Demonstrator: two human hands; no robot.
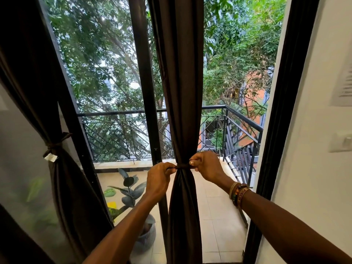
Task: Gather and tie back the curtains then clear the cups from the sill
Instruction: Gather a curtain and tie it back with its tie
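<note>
Head view: the middle curtain (181, 92) hangs in front of the glass door, just right of the dark centre post (144, 92), and is gathered to a narrow waist low down. A dark tie (183, 166) is wrapped round that waist. The left hand (159, 178) is curled, with one end of the tie pinched between thumb and fingers just left of the fabric. The right hand (207, 166) is curled likewise, with the other end pinched just right of it. Both ends are drawn out sideways and held taut. Whether a knot has been formed cannot be told. Bracelets (239, 194) are worn on the right wrist. The left curtain (38, 92) is seen at the left edge, already gathered and bound by its own band (57, 144), from which a white tag (50, 157) hangs. Behind the glass, a plant (127, 187) in a pale pot (148, 235) stands on the tiled balcony floor (219, 216), left of the middle curtain. The balcony is enclosed by a black railing (243, 119). On the white wall (308, 168) at right, a switch (342, 141) and a sheet of paper (344, 84) are fixed.
</note>
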